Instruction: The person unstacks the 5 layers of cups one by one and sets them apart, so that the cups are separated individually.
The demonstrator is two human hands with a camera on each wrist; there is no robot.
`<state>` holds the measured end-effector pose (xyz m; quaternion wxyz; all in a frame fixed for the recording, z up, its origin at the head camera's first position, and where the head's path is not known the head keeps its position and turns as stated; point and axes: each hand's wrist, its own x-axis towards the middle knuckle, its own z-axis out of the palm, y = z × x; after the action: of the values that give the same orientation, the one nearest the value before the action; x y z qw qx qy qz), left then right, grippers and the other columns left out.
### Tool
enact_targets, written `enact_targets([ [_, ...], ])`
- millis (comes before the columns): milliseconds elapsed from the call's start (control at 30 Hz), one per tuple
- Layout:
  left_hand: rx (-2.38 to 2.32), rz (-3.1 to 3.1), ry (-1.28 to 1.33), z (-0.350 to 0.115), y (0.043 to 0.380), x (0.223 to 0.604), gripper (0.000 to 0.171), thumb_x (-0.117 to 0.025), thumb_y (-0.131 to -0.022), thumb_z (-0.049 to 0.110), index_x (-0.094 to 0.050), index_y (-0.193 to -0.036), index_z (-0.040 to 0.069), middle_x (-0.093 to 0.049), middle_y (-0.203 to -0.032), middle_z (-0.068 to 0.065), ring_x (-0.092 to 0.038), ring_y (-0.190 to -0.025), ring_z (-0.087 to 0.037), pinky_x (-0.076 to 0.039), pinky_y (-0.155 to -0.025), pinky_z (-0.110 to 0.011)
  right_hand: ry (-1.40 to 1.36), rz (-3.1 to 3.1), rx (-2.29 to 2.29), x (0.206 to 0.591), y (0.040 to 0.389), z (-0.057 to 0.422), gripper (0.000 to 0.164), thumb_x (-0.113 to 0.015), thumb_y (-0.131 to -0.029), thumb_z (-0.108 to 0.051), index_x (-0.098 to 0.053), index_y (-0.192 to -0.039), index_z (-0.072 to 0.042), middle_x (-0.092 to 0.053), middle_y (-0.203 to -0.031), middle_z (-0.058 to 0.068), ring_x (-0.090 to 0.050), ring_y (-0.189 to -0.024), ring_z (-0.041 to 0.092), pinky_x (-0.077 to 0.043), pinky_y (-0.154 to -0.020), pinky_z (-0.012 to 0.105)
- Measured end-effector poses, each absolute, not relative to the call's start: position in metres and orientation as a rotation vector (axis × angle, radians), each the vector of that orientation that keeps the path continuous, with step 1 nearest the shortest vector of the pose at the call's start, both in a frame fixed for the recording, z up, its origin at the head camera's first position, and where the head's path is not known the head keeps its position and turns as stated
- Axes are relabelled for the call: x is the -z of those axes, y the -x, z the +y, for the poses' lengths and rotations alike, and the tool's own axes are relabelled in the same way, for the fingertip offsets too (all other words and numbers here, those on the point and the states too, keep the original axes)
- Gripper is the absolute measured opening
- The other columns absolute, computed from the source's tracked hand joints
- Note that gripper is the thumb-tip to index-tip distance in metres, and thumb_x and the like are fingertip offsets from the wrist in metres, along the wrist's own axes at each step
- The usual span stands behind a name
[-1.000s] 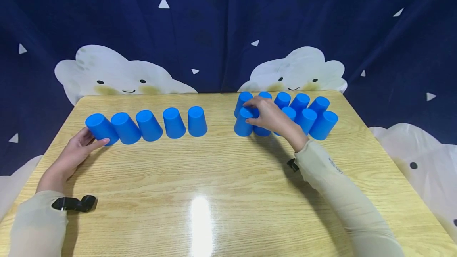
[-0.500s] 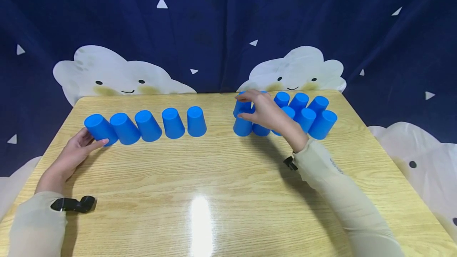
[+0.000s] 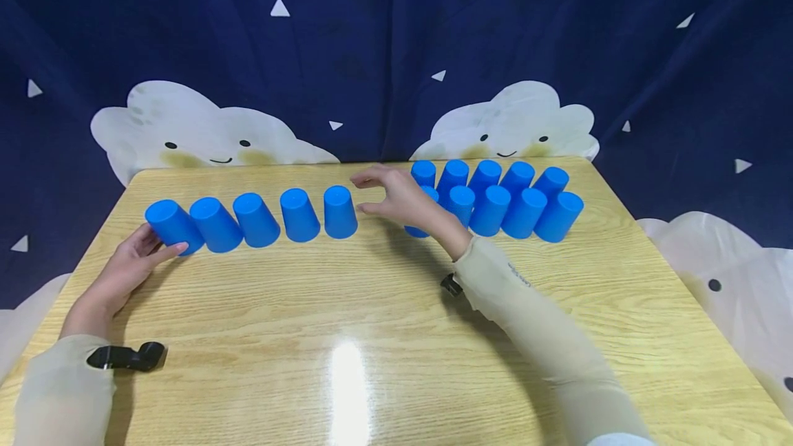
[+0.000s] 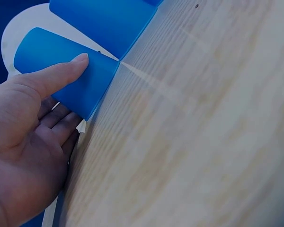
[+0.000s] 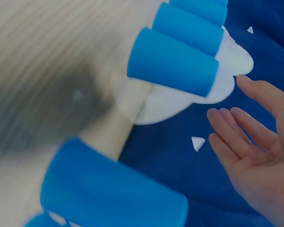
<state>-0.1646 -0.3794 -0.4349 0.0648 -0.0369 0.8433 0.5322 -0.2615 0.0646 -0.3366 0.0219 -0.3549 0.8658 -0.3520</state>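
The leftmost blue cup (image 3: 176, 228) is standing upside down at the left end of a row of five, toward the back left of the table. The left hand (image 3: 127, 263) is gripping it, the thumb lying across the near side and the fingers lying behind. Its base rim is meeting, or nearly meeting, that of the second cup (image 3: 217, 226). The third cup (image 3: 257, 221) is standing close by, while the fourth cup (image 3: 300, 216) and the fifth cup (image 3: 339, 213) are standing slightly apart.

The right hand (image 3: 399, 195) is hovering just beside the fifth cup, holding nothing, its thumb and fingers spreading well apart in a curve. Behind and beneath it, ten more cups (image 3: 489, 212) are standing inverted in two rows, partly hidden by the hand.

A line of small dark lettering (image 3: 519, 275) is running along the right sleeve (image 3: 545, 329), too small to read. A black band (image 3: 127, 356) is circling the left sleeve (image 3: 65, 391). The wood-grain table (image 3: 260, 363) is reflecting a bright light, and behind it a navy curtain (image 3: 334, 33) is showing white triangles and smiling clouds (image 3: 204, 122).
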Motion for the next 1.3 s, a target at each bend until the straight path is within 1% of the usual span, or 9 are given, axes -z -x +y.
enact_targets([
  [100, -1.604, 2.546, 0.111, -0.379, 0.164, 0.435, 0.083, -0.052, -0.103, 0.033, 0.007, -0.157, 0.014, 0.004, -0.159, -0.025, 0.003, -0.145, -0.043, -0.002, -0.113, -0.063, 1.05, 2.65, 1.152, 0.344, 0.266, 0.052, 0.05, -0.079, -0.085, -0.014, -0.061, -0.129, 0.0, -0.064, -0.127, 0.011, -0.062, -0.116, 0.02, -0.044, -0.102, 0.024],
  [233, -1.603, 2.55, 0.108, -0.379, 0.164, 0.434, 0.083, -0.052, -0.103, 0.033, 0.007, -0.157, 0.015, 0.004, -0.159, -0.025, 0.002, -0.145, -0.043, -0.002, -0.113, -0.062, 1.015, 2.63, 1.196, 0.351, 0.271, 0.04, 0.052, -0.08, -0.084, -0.014, -0.061, -0.129, 0.001, -0.063, -0.128, 0.012, -0.062, -0.116, 0.019, -0.044, -0.102, 0.022],
  [467, -1.608, 2.557, 0.097, -0.378, 0.165, 0.434, 0.082, -0.052, -0.103, 0.032, 0.006, -0.158, 0.015, 0.002, -0.159, -0.026, 0.001, -0.145, -0.043, -0.002, -0.113, -0.063, 0.943, 2.616, 1.207, 0.362, 0.276, 0.027, 0.05, -0.079, -0.084, -0.011, -0.061, -0.128, 0.003, -0.063, -0.127, 0.014, -0.063, -0.114, 0.024, -0.047, -0.102, 0.032],
  [700, -1.612, 2.561, 0.083, -0.379, 0.165, 0.435, 0.08, -0.052, -0.103, 0.031, 0.005, -0.158, 0.017, 0.001, -0.16, -0.025, 0.0, -0.146, -0.042, -0.002, -0.113, -0.063, 0.908, 2.622, 1.205, 0.365, 0.276, 0.023, 0.049, -0.08, -0.084, -0.011, -0.061, -0.127, 0.002, -0.063, -0.126, 0.014, -0.062, -0.114, 0.025, -0.047, -0.102, 0.033],
  [967, -1.612, 2.554, 0.097, -0.379, 0.165, 0.435, 0.081, -0.052, -0.103, 0.032, 0.006, -0.158, 0.017, 0.002, -0.16, -0.025, 0.001, -0.145, -0.043, -0.002, -0.113, -0.064, 0.906, 2.589, 1.245, 0.362, 0.273, 0.027, 0.049, -0.08, -0.083, -0.012, -0.062, -0.127, 0.002, -0.063, -0.126, 0.014, -0.061, -0.116, 0.023, -0.047, -0.103, 0.034],
  [1300, -1.608, 2.557, 0.104, -0.379, 0.163, 0.435, 0.081, -0.052, -0.103, 0.033, 0.006, -0.158, 0.017, 0.002, -0.16, -0.025, 0.002, -0.145, -0.043, -0.001, -0.113, -0.064, 1.011, 2.554, 1.345, 0.34, 0.252, 0.057, 0.049, -0.079, -0.083, -0.01, -0.061, -0.128, 0.001, -0.064, -0.126, 0.012, -0.061, -0.116, 0.021, -0.044, -0.104, 0.026],
])
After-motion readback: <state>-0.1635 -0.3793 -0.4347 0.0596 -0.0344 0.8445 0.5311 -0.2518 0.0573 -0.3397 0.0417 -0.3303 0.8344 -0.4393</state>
